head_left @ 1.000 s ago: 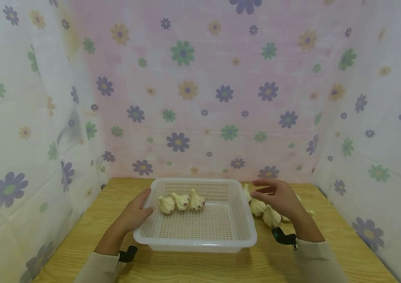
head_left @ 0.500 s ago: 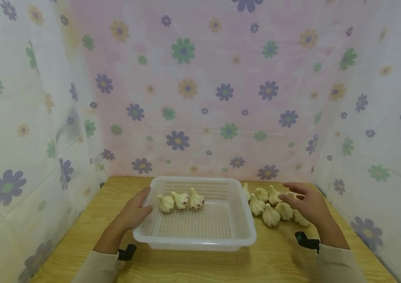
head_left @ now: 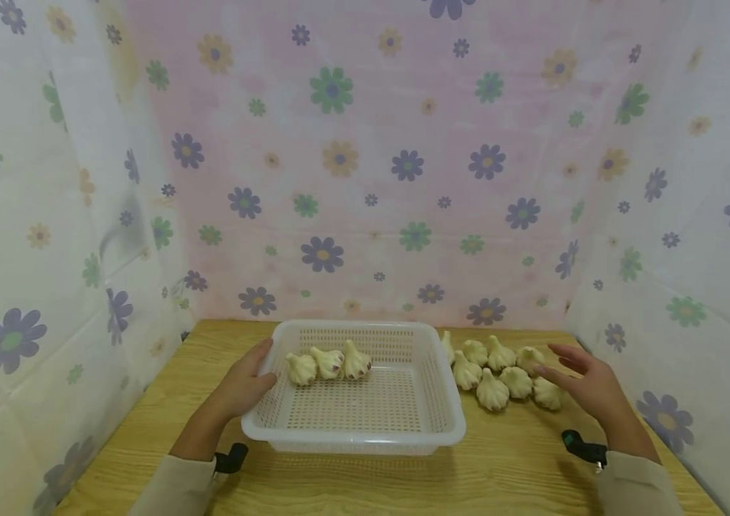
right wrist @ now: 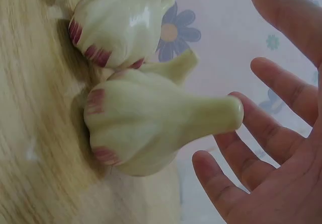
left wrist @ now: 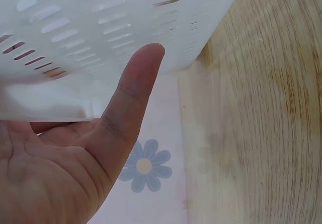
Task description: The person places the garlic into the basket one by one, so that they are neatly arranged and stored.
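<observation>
In the head view my left hand [head_left: 244, 380] holds the left side of a white plastic basket [head_left: 353, 443]. In the left wrist view its thumb [left wrist: 132, 90] lies against the slotted basket wall [left wrist: 118, 20], and the other fingers are mostly hidden behind the edge. Three garlic bulbs [head_left: 329, 363] sit inside, at the basket's back left. My right hand [head_left: 587, 383] hovers with spread fingers beside the rightmost garlic bulb [head_left: 547, 393]. Seen from the right wrist, those fingers are close to the stem of a garlic bulb [right wrist: 146, 121] and do not grip it.
Several more garlic bulbs [head_left: 492, 390] lie grouped on the wooden table [head_left: 500, 466], right of the basket. One is partly hidden behind the basket's right rim. Flower-patterned cloth [head_left: 371, 165] encloses the table at the back and both sides.
My right hand has moved to the right, off the middle of the garlic group to its right edge, uncovering the bulbs. The left hand, the basket and its three bulbs stay put.
</observation>
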The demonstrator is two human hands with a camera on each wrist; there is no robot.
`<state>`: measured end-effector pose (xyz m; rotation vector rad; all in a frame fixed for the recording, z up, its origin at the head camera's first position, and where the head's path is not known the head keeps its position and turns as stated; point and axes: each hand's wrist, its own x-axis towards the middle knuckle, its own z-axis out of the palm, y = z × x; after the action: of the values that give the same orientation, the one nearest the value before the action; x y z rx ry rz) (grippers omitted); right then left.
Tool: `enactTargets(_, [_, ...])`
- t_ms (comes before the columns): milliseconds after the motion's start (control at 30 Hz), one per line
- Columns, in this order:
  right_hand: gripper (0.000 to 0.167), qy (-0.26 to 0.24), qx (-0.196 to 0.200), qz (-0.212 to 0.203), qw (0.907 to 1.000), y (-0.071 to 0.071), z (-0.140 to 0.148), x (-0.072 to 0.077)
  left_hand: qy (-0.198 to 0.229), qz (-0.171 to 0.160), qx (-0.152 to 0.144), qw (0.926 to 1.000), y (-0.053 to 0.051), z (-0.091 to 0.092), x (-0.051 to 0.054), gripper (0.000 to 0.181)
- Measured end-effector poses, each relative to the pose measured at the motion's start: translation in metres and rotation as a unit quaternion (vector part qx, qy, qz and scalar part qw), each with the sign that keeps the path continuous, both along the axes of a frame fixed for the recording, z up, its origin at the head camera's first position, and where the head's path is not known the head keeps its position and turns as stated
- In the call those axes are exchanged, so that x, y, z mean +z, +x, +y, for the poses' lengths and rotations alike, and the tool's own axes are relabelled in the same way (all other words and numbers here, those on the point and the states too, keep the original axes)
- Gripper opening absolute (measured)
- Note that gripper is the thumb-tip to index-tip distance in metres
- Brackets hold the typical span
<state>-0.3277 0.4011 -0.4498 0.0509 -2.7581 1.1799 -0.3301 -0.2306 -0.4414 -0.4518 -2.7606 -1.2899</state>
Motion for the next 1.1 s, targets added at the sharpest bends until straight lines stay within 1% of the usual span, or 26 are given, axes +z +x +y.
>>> enactTargets(200, [0.086, -0.013, 0.011, -0.01, 0.9998, 0.001, 0.01, -0.01, 0.006, 0.005, 0.005, 1.0, -0.001, 0.001, -0.002, 0.076])
enactTargets(333, [0.084, -0.018, 0.025, -0.013, 0.9995, 0.001, 0.015, -0.018, 0.012, -0.003, 0.008, 0.9999, -0.001, 0.001, -0.001, 0.077])
enactTargets(467, [0.082, -0.027, 0.029, -0.018, 0.999, 0.002, 0.018, -0.024, 0.019, -0.017, 0.011, 0.9996, 0.001, 0.0, 0.0, 0.078])
enactTargets(767, [0.084, -0.05, 0.035, -0.043, 0.9972, 0.001, 0.025, -0.038, 0.015, -0.018, 0.011, 0.9997, 0.001, 0.0, 0.0, 0.077])
enactTargets(933, [0.084, -0.063, 0.032, -0.055, 0.996, 0.0, 0.029, -0.043, 0.011, -0.017, 0.011, 0.9997, 0.0, 0.0, 0.0, 0.077])
enactTargets(1100, [0.083, -0.065, 0.038, -0.059, 0.9955, -0.001, 0.029, -0.044, 0.01, -0.014, 0.011, 0.9998, 0.001, 0.001, 0.001, 0.077])
